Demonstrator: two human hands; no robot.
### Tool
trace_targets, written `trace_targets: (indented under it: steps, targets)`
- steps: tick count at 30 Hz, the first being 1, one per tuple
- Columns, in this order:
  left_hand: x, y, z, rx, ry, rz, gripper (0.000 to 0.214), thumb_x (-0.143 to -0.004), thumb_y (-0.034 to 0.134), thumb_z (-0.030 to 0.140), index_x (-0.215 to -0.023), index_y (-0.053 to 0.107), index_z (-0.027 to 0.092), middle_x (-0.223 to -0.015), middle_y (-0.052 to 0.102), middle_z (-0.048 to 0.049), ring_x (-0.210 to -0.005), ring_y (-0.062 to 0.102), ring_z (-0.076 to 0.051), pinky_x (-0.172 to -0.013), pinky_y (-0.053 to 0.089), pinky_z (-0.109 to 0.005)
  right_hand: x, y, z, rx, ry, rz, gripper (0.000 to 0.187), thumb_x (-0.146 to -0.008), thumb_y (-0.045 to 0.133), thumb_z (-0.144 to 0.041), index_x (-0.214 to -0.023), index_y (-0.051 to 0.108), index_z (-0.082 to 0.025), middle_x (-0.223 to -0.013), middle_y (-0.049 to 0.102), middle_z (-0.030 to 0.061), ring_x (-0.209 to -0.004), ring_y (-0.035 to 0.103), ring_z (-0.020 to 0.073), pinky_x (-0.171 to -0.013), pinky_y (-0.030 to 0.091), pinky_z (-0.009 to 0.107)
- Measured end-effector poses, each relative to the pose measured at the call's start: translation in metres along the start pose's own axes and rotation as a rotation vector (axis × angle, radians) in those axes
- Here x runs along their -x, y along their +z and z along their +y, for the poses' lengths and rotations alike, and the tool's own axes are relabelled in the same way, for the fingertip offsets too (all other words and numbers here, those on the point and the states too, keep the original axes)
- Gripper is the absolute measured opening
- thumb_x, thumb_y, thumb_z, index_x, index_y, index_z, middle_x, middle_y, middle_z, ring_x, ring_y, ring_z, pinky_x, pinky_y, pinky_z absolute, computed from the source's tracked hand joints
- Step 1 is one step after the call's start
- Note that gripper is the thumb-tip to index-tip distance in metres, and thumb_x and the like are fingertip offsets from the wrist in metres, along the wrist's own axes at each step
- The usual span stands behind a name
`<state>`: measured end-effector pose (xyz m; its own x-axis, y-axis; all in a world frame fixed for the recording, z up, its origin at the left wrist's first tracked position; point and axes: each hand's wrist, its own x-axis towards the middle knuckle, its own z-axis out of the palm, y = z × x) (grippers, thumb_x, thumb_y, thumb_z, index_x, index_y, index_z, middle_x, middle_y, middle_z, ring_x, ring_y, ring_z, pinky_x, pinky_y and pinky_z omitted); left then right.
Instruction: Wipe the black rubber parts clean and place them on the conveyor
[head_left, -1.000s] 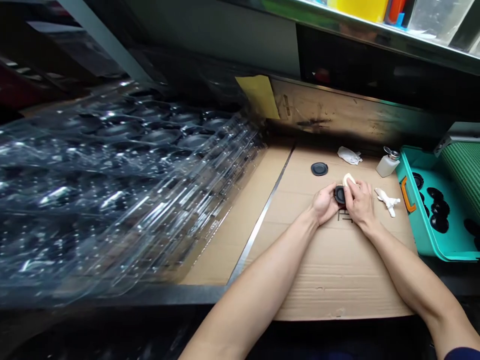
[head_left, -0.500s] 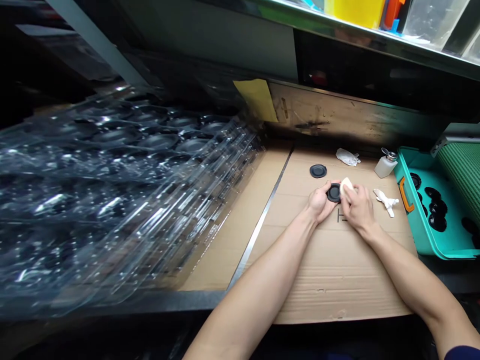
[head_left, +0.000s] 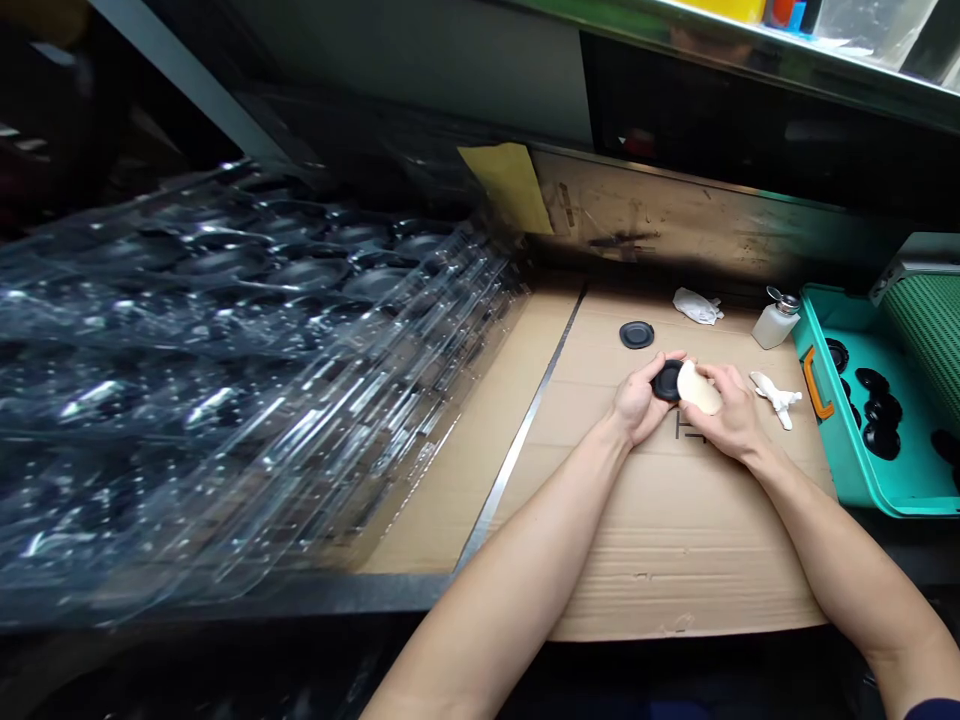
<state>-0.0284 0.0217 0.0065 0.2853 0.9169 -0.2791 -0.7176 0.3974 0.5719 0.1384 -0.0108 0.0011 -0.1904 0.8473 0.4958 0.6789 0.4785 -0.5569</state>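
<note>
Cardboard [head_left: 675,560] covers the bench, with a metal strip [head_left: 517,450] running along it and a heap of clear plastic trays [head_left: 225,330] to the left. The left hand [head_left: 641,400] is closed around a black disc [head_left: 667,381], its fingers curling over the top edge and holding it just above the cardboard. The right hand [head_left: 735,415] grips a pale pad [head_left: 699,389] and presses it against the disc's right side. More of the pad shows now than a moment ago, as the right hand has shifted slightly outward and the pad covers part of the disc's face. The visible part of the disc looks dark, round and smooth, with a raised ring.

Just beyond the hands, a second black disc [head_left: 637,335] lies flat on the cardboard. A crumpled white cloth [head_left: 697,306] sits near it, and a small white rag [head_left: 776,398] lies to the right. Farther right stand a white pump bottle [head_left: 775,325] and a teal tray [head_left: 832,470] holding more black discs [head_left: 881,440].
</note>
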Motion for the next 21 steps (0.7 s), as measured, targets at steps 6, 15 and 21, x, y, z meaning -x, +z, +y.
trace_targets:
  steps: [6, 15, 21]
  targets:
    - [-0.001, -0.001, 0.000, 0.004, 0.006, -0.012, 0.038, -0.102, 0.058, 0.043, -0.123, 0.067, 0.013, -0.117, 0.075, -0.0178, -0.112, 0.072, -0.029, -0.105, 0.053, -0.047, 0.003, -0.004, -0.010, -0.081, 0.154, -0.147, 0.049, -0.086, 0.072, -0.037, -0.133, 0.063, -0.027, -0.118, 0.074, 0.0059, -0.101, 0.072, 0.0245, -0.091, 0.057, 0.038]
    - [-0.002, 0.002, -0.013, -0.029, -0.035, -0.019, 0.037, -0.106, 0.044, 0.036, -0.110, 0.071, 0.012, -0.100, 0.075, -0.0138, -0.105, 0.073, -0.028, -0.104, 0.054, -0.045, -0.008, 0.014, -0.011, -0.401, 0.296, -0.073, 0.036, -0.093, 0.063, -0.045, -0.116, 0.075, -0.019, -0.107, 0.079, 0.0060, -0.095, 0.073, 0.0200, -0.086, 0.057, 0.031]
    - [-0.002, -0.001, -0.014, -0.034, -0.059, -0.020, 0.038, -0.105, 0.046, 0.039, -0.108, 0.073, 0.012, -0.103, 0.076, -0.0162, -0.107, 0.073, -0.030, -0.103, 0.055, -0.049, -0.015, -0.013, -0.005, -0.384, 0.393, -0.292, 0.029, -0.085, 0.070, -0.040, -0.100, 0.081, -0.018, -0.095, 0.079, 0.0044, -0.084, 0.071, 0.0193, -0.076, 0.055, 0.029]
